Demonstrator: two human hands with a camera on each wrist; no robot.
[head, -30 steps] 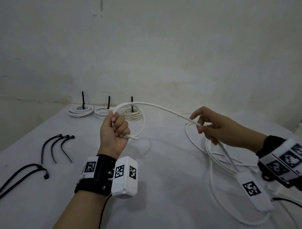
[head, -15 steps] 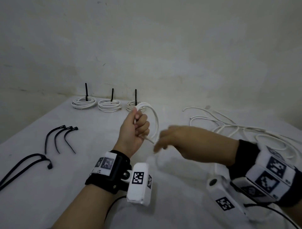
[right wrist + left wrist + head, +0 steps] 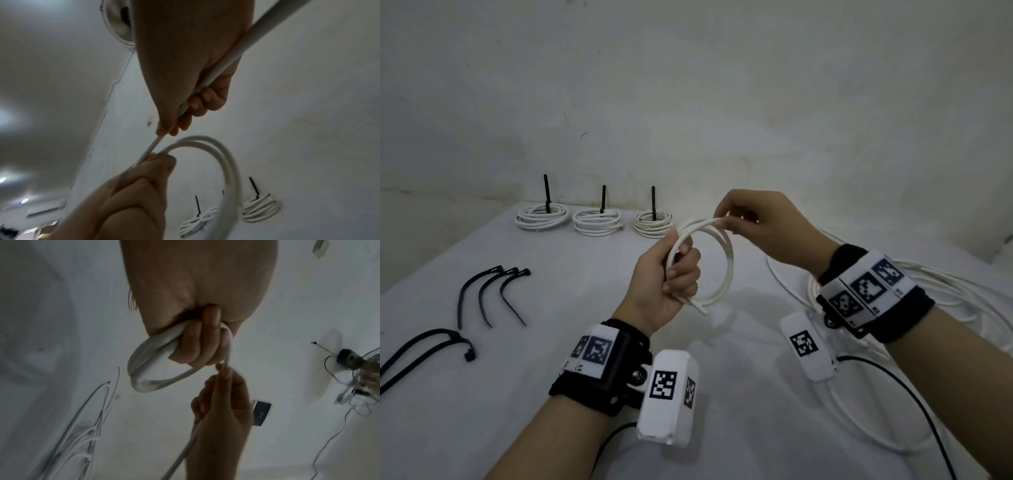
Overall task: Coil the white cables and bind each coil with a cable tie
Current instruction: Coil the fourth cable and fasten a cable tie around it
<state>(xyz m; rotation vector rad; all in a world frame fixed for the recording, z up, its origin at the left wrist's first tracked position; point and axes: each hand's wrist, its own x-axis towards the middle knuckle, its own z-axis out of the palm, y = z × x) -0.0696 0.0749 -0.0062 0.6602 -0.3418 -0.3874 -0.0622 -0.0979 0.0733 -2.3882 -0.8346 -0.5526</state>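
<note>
Left hand point(image 3: 671, 281) curling tight round the white cable point(image 3: 726, 267), gripping two loops in the air over the middle of the tabletop point(image 3: 551, 342). Right hand point(image 3: 756, 226) pinching the same cable at the top of the loop, feeding more in. Loose cable point(image 3: 945, 294) trailing to the right edge. Three tied coils point(image 3: 599, 222) sitting done along the far edge. Black cable ties point(image 3: 489, 294) waiting near the left edge. Probably about halfway; this coil not yet tied.
</note>
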